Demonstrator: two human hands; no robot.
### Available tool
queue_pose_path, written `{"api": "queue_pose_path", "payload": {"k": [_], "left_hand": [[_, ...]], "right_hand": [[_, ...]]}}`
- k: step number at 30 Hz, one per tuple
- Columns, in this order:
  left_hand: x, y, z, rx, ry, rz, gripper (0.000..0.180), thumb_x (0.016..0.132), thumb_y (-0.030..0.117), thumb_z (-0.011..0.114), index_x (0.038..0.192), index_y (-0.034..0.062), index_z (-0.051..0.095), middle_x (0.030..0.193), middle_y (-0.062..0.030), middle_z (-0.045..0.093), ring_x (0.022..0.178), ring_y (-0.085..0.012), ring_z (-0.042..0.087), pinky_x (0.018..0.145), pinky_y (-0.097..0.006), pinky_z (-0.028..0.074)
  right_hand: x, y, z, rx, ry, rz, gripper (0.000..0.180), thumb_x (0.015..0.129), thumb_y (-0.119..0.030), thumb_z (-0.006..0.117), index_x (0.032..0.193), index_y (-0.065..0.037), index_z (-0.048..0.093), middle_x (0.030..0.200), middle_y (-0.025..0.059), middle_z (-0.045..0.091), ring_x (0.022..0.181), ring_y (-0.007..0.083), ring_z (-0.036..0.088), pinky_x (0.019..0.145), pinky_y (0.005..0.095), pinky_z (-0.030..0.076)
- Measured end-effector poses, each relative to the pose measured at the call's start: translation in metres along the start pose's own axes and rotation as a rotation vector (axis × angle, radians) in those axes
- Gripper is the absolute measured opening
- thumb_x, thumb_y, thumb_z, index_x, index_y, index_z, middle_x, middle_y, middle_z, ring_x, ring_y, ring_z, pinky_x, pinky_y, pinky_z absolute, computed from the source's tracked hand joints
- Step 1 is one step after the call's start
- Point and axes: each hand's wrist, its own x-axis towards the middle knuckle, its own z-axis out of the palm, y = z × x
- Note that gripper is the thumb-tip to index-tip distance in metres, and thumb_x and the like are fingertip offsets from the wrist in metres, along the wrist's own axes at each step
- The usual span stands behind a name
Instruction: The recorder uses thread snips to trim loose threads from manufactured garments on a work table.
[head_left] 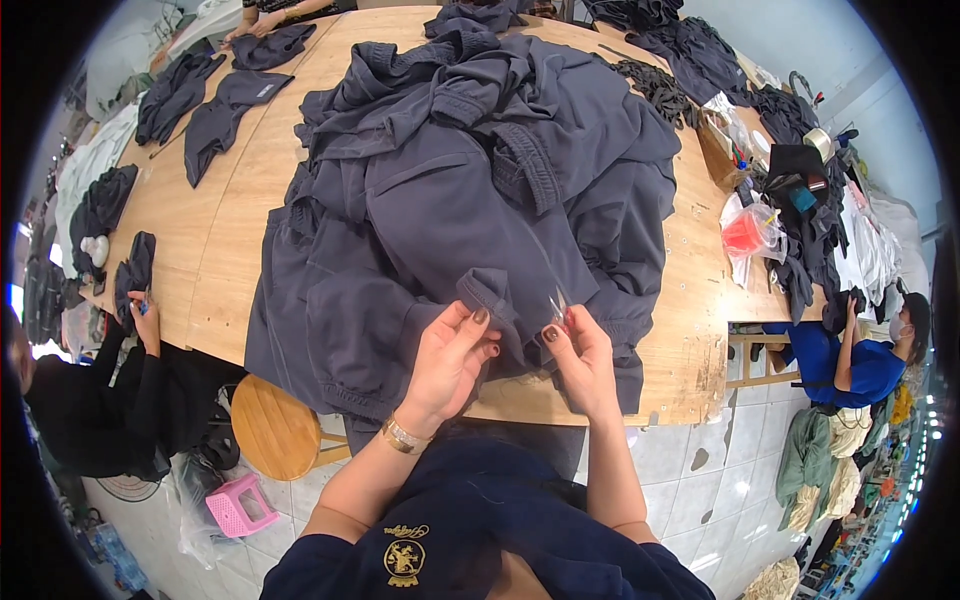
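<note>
A large heap of dark grey garments (430,220), with elastic gathered edges and a pocket seam showing, covers the middle of the table before me. My left hand (445,360) is closed, thumb and fingers pinching a folded garment edge (485,293) at the near side of the heap. To its right, my right hand (585,362) is closed round small thread snips (560,301). Their metal blades point up and away, over the grey cloth. The fingers hide the rest of the snips.
The wooden table (690,350) carries flat dark pieces (225,120) at far left. Toward the right stand a red drink cup (748,233) and more dark cloth. Co-workers sit left and right; another's hands show at the far left. A round wooden stool (275,428) is near my left.
</note>
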Motion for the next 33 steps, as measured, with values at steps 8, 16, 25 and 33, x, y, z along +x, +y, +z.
{"api": "queue_pose_path", "payload": {"k": [8,16,25,33], "left_hand": [[-0.002,0.0,0.004,0.047,0.019,-0.027,0.015,0.094,0.015,0.051,0.107,0.0084,0.054,0.1,-0.0008,0.062,0.085,-0.0082,0.059,0.071,-0.024,0.051],[-0.001,0.005,0.003,-0.01,0.051,-0.025,0.015,0.094,0.016,0.052,0.106,0.0076,0.049,0.102,-0.0063,0.062,0.089,-0.0152,0.063,0.076,-0.029,0.054],[0.0,0.003,0.005,-0.013,0.06,0.003,0.014,0.093,0.017,0.052,0.104,0.0074,0.05,0.1,-0.0077,0.063,0.088,-0.0167,0.064,0.076,-0.03,0.054],[-0.001,0.003,0.007,0.032,0.068,0.007,0.016,0.093,0.018,0.053,0.104,0.0061,0.05,0.1,-0.0079,0.062,0.088,-0.0168,0.063,0.078,-0.03,0.052]], "right_hand": [[0.004,-0.01,0.033,0.195,0.051,0.028,0.01,0.083,0.002,0.062,0.093,0.0,0.061,0.078,-0.0035,0.058,0.068,0.0006,0.05,0.058,0.0146,0.038],[-0.005,-0.012,0.013,0.306,0.086,0.082,0.005,0.086,-0.005,0.06,0.087,0.0,0.059,0.071,-0.0031,0.056,0.064,0.0003,0.049,0.056,0.0154,0.037],[-0.01,0.012,0.004,-0.423,-0.04,-0.18,0.026,0.083,-0.027,0.065,0.077,-0.004,0.055,0.053,0.0094,0.05,0.044,0.0244,0.052,0.045,0.0295,0.039],[-0.007,-0.001,0.007,-0.487,-0.072,-0.213,0.019,0.082,-0.017,0.065,0.078,-0.001,0.056,0.055,0.0079,0.051,0.046,0.0155,0.051,0.047,0.0261,0.039]]}}
